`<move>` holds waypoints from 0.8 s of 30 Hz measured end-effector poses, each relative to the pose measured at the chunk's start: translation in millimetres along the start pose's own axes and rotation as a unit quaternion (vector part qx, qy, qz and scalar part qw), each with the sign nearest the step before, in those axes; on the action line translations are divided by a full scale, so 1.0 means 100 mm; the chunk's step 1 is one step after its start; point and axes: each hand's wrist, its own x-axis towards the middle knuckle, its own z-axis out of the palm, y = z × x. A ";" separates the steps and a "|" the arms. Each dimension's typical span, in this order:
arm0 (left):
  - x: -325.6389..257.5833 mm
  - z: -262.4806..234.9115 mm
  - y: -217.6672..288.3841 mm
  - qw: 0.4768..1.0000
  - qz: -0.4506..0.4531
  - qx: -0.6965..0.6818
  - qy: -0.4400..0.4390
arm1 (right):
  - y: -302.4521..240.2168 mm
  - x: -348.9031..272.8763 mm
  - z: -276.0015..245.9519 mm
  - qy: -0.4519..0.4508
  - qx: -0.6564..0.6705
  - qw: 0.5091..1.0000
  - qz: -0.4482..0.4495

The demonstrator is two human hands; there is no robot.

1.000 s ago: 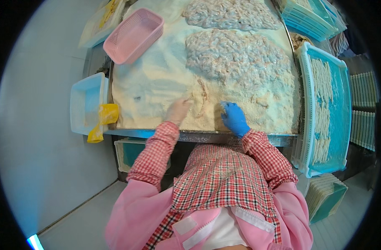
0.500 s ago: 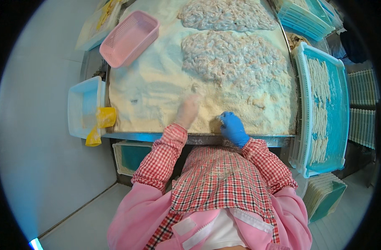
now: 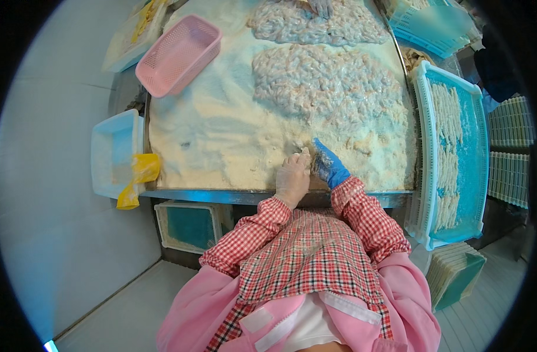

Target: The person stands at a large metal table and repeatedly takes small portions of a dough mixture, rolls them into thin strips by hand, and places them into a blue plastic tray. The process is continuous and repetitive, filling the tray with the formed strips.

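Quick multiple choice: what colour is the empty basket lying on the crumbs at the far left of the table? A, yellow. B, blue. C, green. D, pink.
D: the basket resting on the breadcrumbs at the far left of the table is pink and has nothing in it.

My one view comes from my head, looking steeply down over my chest onto the crumb table (image 3: 221, 146), which fills the upper middle, fairly near. Left of the table lies floor; right of it a blue tray (image 3: 473, 158). The fisheye rim blurs, perhaps hiding more.
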 end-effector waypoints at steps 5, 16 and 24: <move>0.28 0.02 -0.20 0.981 -0.045 -0.079 0.173 | 0.19 -0.06 0.31 0.099 -0.089 0.989 -0.070; 0.59 -0.06 0.13 0.979 -0.010 -0.110 0.174 | 0.13 0.09 0.26 -0.092 -0.054 0.963 -0.248; 1.06 0.11 0.28 0.972 -0.036 -0.185 0.141 | -0.40 -0.20 0.20 0.071 0.065 0.992 -0.078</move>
